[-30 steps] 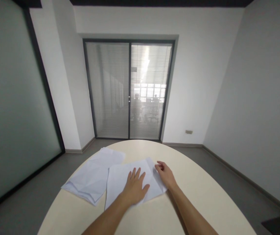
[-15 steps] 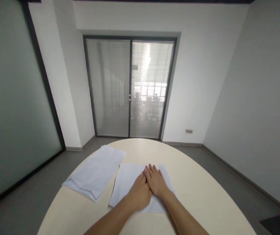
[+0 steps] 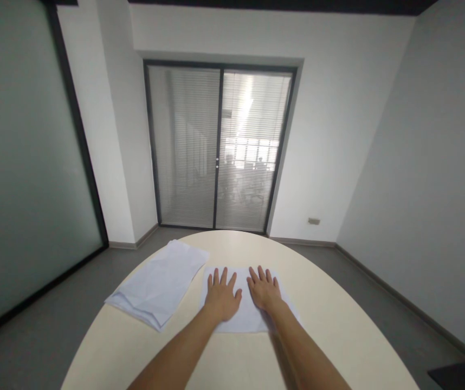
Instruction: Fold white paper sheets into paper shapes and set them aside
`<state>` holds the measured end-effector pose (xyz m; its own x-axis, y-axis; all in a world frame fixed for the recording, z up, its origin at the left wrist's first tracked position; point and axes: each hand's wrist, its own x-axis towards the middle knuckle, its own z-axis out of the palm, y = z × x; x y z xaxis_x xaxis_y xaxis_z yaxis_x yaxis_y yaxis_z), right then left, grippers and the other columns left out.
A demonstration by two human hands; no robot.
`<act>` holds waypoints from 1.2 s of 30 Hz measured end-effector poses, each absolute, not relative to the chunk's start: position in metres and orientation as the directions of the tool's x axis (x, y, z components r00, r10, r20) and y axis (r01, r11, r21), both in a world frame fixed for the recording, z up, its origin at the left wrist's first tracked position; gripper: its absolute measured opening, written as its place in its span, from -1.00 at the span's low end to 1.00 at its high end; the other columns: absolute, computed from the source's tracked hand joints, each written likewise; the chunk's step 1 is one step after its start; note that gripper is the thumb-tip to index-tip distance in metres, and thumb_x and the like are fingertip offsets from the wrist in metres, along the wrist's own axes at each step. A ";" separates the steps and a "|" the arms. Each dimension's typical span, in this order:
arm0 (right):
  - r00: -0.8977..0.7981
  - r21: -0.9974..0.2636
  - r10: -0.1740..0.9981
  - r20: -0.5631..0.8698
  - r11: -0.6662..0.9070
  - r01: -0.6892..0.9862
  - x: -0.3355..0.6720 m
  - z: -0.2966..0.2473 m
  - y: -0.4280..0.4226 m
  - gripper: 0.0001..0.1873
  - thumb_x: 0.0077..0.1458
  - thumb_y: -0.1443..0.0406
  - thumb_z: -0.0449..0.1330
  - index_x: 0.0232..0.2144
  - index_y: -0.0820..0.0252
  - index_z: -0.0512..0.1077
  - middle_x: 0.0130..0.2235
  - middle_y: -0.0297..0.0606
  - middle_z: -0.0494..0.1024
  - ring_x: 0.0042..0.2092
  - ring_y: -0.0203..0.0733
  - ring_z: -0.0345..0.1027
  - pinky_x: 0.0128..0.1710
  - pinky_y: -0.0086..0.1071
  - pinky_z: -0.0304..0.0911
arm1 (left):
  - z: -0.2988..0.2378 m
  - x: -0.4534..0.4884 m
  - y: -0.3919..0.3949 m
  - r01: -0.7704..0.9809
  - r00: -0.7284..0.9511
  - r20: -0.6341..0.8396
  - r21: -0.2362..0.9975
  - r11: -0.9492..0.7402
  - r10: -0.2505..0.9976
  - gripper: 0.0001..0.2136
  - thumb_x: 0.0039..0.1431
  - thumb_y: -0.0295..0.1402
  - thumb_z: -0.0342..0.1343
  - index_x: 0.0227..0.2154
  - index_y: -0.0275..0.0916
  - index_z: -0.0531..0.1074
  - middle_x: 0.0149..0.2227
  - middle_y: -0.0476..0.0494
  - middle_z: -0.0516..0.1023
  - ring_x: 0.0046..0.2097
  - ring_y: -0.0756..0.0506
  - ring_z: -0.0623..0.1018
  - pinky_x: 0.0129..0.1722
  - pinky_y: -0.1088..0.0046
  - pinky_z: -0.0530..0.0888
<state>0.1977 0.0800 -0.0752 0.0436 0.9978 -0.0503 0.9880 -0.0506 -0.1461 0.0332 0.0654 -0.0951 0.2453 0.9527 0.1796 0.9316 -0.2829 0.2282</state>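
Note:
A white sheet [image 3: 244,320], which looks like paper, lies flat near the middle of the round table. My left hand [image 3: 221,299] rests palm down on its left part with the fingers spread. On its right part lies my right hand [image 3: 264,290], also palm down, fingers apart. A gap separates the two hands, and white sheet shows between them. Neither hand grips anything. To the left of my left hand is a stack of folded, creased white sheets [image 3: 161,281], apart from the hands.
The round cream table [image 3: 338,336] fills the lower view, with its curved edge all around. Beyond it stands a glass door [image 3: 183,151] with blinds. A dark flat object [image 3: 462,375] shows at the lower right, off the table.
My hands, pressed together over the sheet before, have parted. The left moved left and opened flat; the right shifted slightly right. The sheet has shifted a little away from me.

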 end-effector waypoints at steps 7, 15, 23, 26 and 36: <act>0.030 -0.177 1.000 0.005 -0.029 0.984 0.208 -0.077 0.085 -0.25 0.27 -0.11 -0.22 0.37 0.08 -0.05 0.42 -0.17 -0.13 0.42 0.13 -0.36 0.32 0.02 -0.35 | -0.093 0.033 0.077 0.940 0.187 0.188 0.251 -0.231 0.964 -0.38 0.23 0.14 -0.22 0.31 0.10 0.08 0.40 -0.06 0.00 0.38 -0.48 -0.11 0.27 -0.23 -0.18; 0.011 -0.175 0.997 0.071 0.002 0.985 0.219 -0.078 0.088 -0.35 0.31 0.03 -0.20 0.35 0.14 0.03 0.40 -0.16 -0.03 0.40 0.09 -0.23 0.31 -0.01 -0.25 | -0.089 0.025 0.084 0.923 0.240 0.157 0.270 -0.276 0.958 -0.35 0.19 0.23 -0.23 0.29 0.16 0.11 0.40 -0.02 0.02 0.39 -0.44 -0.08 0.29 -0.15 -0.12; -0.126 -0.174 0.939 0.321 0.190 0.966 0.200 -0.059 0.066 -0.50 0.33 0.16 -0.17 0.14 0.14 0.39 0.30 -0.15 0.25 0.35 -0.05 -0.02 0.34 -0.08 -0.31 | -0.094 0.024 0.086 0.937 0.235 0.219 0.209 -0.281 0.947 -0.44 0.30 0.03 -0.25 0.30 0.02 0.14 0.39 -0.06 0.05 0.39 -0.37 -0.04 0.31 -0.12 -0.08; -0.198 -0.274 0.957 0.213 0.253 0.928 0.182 -0.061 0.057 -0.42 0.33 0.02 -0.20 0.25 0.05 0.26 0.35 -0.21 0.16 0.37 -0.03 -0.07 0.32 -0.07 -0.20 | -0.095 0.022 0.089 0.938 0.240 0.204 0.202 -0.281 0.949 -0.47 0.31 -0.04 -0.21 0.30 0.02 0.13 0.39 -0.05 0.04 0.39 -0.36 -0.04 0.31 -0.10 -0.06; 0.058 -0.213 0.998 0.019 -0.052 0.976 0.204 -0.075 0.079 -0.21 0.26 -0.11 -0.20 0.37 0.19 -0.03 0.41 -0.13 -0.12 0.41 0.13 -0.33 0.34 0.00 -0.32 | -0.085 0.011 0.090 0.948 0.196 0.174 0.218 -0.231 0.965 -0.49 0.33 -0.09 -0.21 0.29 -0.05 0.17 0.38 -0.11 0.07 0.38 -0.33 0.02 0.33 0.01 -0.01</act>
